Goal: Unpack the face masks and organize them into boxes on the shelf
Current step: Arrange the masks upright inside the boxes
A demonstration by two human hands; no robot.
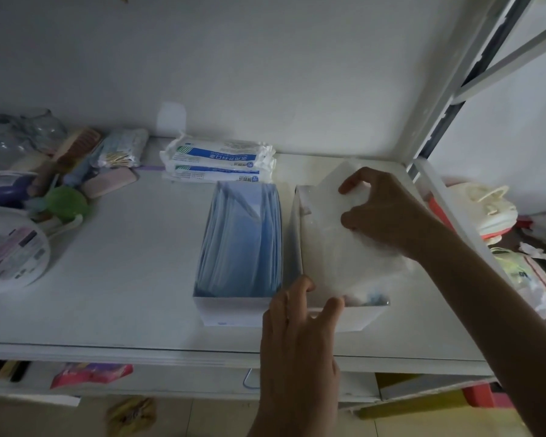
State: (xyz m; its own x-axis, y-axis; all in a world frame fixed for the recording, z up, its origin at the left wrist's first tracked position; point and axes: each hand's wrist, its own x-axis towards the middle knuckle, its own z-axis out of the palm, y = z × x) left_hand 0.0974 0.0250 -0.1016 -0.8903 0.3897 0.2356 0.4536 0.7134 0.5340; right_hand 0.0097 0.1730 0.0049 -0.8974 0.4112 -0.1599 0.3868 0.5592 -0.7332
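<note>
Two open white boxes stand side by side on the white shelf (pixel 123 279). The left box (pixel 230 313) is packed with blue face masks (pixel 243 238) standing on edge. Over the right box (pixel 360 316) my right hand (pixel 388 216) grips a stack of white masks (pixel 334 247), which sits partly inside the box. My left hand (pixel 300 316) rests on the near rim between the two boxes, fingers touching the white stack's lower edge. Two sealed white-and-blue mask packs (pixel 221 160) lie stacked behind the boxes by the wall.
Toiletries crowd the shelf's left end: a round white tub (pixel 11 250), a green ball (pixel 67 201), a pink case (pixel 109 182), a comb (pixel 76 146). A white shelf post (pixel 438 121) rises at right, with cluttered bags beyond it. A lower shelf holds a pink packet (pixel 92 373).
</note>
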